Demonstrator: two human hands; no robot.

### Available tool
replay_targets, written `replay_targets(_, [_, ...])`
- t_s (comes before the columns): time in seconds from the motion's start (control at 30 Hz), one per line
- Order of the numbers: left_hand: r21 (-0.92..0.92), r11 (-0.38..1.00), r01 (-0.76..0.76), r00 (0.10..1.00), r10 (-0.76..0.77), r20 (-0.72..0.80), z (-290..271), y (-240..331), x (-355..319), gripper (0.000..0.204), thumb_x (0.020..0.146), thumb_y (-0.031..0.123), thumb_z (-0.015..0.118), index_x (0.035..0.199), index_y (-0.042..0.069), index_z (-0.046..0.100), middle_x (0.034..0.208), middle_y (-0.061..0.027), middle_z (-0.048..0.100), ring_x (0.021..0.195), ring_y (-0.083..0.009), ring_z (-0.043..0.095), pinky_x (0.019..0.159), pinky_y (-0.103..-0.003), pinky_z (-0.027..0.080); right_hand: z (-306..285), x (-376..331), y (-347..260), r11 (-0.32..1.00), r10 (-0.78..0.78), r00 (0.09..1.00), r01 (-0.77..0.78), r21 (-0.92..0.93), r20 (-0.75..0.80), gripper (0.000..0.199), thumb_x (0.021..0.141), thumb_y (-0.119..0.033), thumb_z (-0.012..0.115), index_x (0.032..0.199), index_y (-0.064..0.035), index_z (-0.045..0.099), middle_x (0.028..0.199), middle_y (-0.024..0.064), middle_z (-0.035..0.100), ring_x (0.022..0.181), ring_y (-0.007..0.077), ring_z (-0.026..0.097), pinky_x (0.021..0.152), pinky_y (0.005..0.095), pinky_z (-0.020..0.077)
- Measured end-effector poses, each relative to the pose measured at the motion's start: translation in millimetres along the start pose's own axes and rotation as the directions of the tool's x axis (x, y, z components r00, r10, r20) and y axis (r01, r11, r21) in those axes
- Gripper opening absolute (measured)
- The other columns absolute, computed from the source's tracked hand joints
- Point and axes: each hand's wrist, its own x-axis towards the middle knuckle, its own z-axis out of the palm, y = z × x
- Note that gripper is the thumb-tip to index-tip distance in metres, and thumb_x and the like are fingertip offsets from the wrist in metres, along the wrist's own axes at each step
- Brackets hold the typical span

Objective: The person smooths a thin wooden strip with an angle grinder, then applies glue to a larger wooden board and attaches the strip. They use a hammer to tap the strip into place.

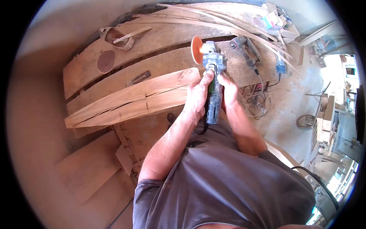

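1. My left hand (196, 95) and right hand (229, 91) are wrapped snugly round one grinder (217, 91), one on each flank; my underside fingers are hidden.
2. The grinder's long axis runs straight away from me, head outermost; its one orange disc (196, 50) stands on the head's left side.
3. One pale wood panel (131, 104), with a dark lengthwise seam, lies left of my grip, its long axis slanting from near left to far right. My left hand is nearer, beside its right end; whether they touch, I cannot tell.
4. Beyond the panel, on the bench (162, 57), sits one slim hand tool (141, 78), kind unclear.
5. Farther: one brown round disc (106, 61) leftward, one second power tool (244, 49) rightward.
6. Farthest: long thin wood strips (213, 25), at least three; overlap hides the exact count.
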Motion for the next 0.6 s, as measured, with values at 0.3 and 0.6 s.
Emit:
replay_targets(0.3, [-0.005, 0.999, -0.045, 0.998, 0.044, -0.05, 14, -21, 24, 0.047, 0.105, 0.039, 0.056, 0.129, -0.001, 0.058, 0.116, -0.0164, 0.069, 0.099, -0.0243, 0.069, 0.086, -0.04, 0.056, -30, 37, -76, 0.923, 0.146, 0.989, -0.125, -0.364, 0.032, 0.054, 0.079, -0.017, 0.075, 0.128, 0.0002, 0.059, 0.109, 0.011, 0.068, 0.096, 0.0227, 0.066, 0.091, 0.0376, 0.0535])
replay_targets(0.6, [-0.096, 0.986, -0.138, 0.831, 0.063, -0.553, -97, -65, -41, 0.033, 0.101, 0.019, 0.062, 0.126, -0.001, 0.057, 0.112, -0.0194, 0.07, 0.089, -0.0262, 0.072, 0.075, -0.037, 0.062, -120, 169, -118, 0.012, 0.04, 0.998, 0.046, -0.999, 0.046, 0.092, 0.071, -0.015, 0.083, 0.149, 0.0077, 0.039, 0.13, 0.0292, 0.063, 0.118, 0.0324, 0.066, 0.102, 0.04, 0.0502])
